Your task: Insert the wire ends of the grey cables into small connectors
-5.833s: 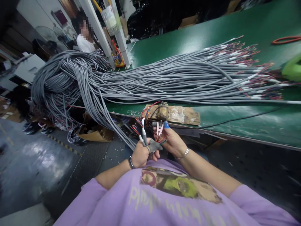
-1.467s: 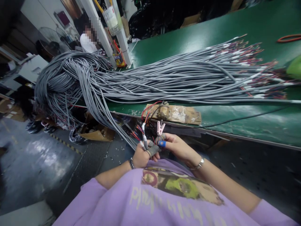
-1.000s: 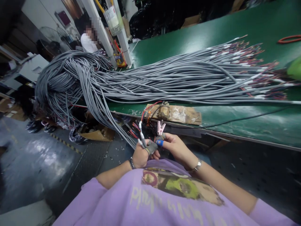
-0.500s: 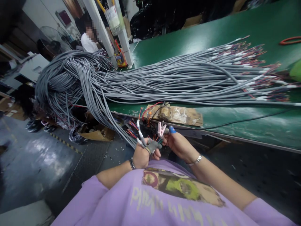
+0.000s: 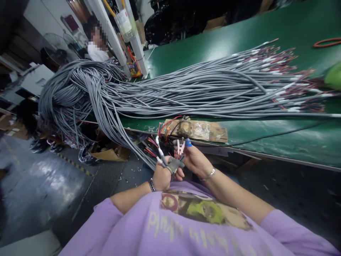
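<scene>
My left hand (image 5: 165, 173), with grey coverings on its thumb and finger, is closed around the ends of several grey cables (image 5: 144, 156). Stripped coloured wires (image 5: 151, 151) and white sleeves (image 5: 157, 142) stick out above that fist. Close beside it, my right hand (image 5: 195, 159), a blue cover on one fingertip, has its fingers pressed together at the wire ends. A pale pink clip (image 5: 180, 147) stands up at those fingers, by a few orange and dark wires. What exactly the right fingertips pinch is partly hidden.
A large bundle of grey cables (image 5: 186, 92) lies along the green table (image 5: 266, 138). A worn wooden block (image 5: 205, 131) sits at the table's front edge. Below stands an open cardboard box (image 5: 109, 155). Behind the white post (image 5: 138, 53) is a person (image 5: 97, 49) in white.
My right hand has moved slightly left, closer to my left hand, and the pink clip has shifted left and down to the wires. The left hand keeps its hold on the cables.
</scene>
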Tool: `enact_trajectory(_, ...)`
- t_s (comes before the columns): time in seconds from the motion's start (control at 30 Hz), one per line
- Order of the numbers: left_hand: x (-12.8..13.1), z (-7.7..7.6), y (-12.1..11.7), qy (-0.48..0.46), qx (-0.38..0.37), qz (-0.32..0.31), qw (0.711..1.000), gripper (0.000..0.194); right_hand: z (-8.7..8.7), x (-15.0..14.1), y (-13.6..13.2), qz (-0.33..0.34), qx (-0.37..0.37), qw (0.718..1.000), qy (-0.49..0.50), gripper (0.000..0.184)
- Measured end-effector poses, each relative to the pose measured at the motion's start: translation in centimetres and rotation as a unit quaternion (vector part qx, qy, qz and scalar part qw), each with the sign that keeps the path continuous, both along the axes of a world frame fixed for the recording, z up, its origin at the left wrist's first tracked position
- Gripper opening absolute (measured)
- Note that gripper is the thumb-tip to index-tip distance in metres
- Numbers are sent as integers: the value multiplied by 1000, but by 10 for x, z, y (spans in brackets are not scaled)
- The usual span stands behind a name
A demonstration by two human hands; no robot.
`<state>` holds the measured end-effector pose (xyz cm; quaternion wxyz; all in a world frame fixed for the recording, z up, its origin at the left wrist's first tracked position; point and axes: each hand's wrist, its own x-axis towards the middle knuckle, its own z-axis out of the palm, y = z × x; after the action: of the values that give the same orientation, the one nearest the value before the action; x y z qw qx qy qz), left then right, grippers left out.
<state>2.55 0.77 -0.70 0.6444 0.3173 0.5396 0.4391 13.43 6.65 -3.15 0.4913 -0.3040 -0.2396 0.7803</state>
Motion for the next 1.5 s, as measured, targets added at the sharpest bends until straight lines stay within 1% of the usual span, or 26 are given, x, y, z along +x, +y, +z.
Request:
enact_trajectory(0.1,0,-2,-1,-1,-11,0,1000,49,-3,-1,1,-17,-19,999,20,41)
enact_trajectory(0.2,0,-1,-1,4,-13,0,1000,49,-6,-3,1,-29,-28,999,23,43)
enact_trajectory(0.43,-1,1,-2,13,-9,-8,1000,49,-14,-6,-1,-47,0,999,-2,54)
enact_trajectory(0.5,-2,-1,-3,14,-4,-13,1000,51,-15,-1,-3,-23,1,1000,-3,56)
enact_trajectory(0.53,-3,-2,-4,17,-1,-15,1000,52,-15,3,-4,1,2,1000,-6,58)
enact_trajectory(0.63,-8,-6,-6,36,9,-23,999,54,-11,19,-8,101,20,994,-43,63)
enact_trajectory(0.7,-11,-7,-7,53,19,-42,998,55,-4,29,-9,160,48,981,-100,59)
enact_trajectory(0.77,-13,-6,-8,69,26,-72,995,55,6,37,-10,196,88,963,-161,52)
enact_trajectory(0.83,-14,-4,-7,82,27,-102,991,55,15,41,-10,215,125,945,-210,47)
enact_trajectory(0.93,-13,-2,-6,95,23,-141,985,52,24,41,-10,218,166,923,-271,43)
enact_trajectory(1.03,-12,-4,-5,102,3,-193,976,50,25,36,-15,218,229,894,-318,41)
enact_trajectory(1.1,-12,-5,-4,96,-22,-219,971,49,24,32,-19,198,296,865,-355,37)
enact_trajectory(1.17,-12,-5,-4,88,-37,-219,971,48,20,31,-23,163,352,837,-385,33)
enact_trajectory(1.2,-12,-5,-4,85,-38,-211,973,48,18,32,-24,145,365,832,-393,32)
enact_trajectory(1.23,-12,-4,-4,82,-33,-199,976,48,16,34,-25,126,364,833,-397,31)
enact_trajectory(1.27,-12,-4,-4,79,-24,-183,980,48,14,37,-26,104,350,842,-397,29)
enact_trajectory(1.37,-12,-3,-5,67,0,-125,990,49,8,46,-30,46,254,892,-372,28)
enact_trajectory(1.43,-12,-5,-5,58,4,-98,994,49,7,47,-34,48,186,925,-327,31)
enact_trajectory(1.5,-12,-8,-5,50,1,-90,995,49,7,44,-40,60,141,947,-283,33)
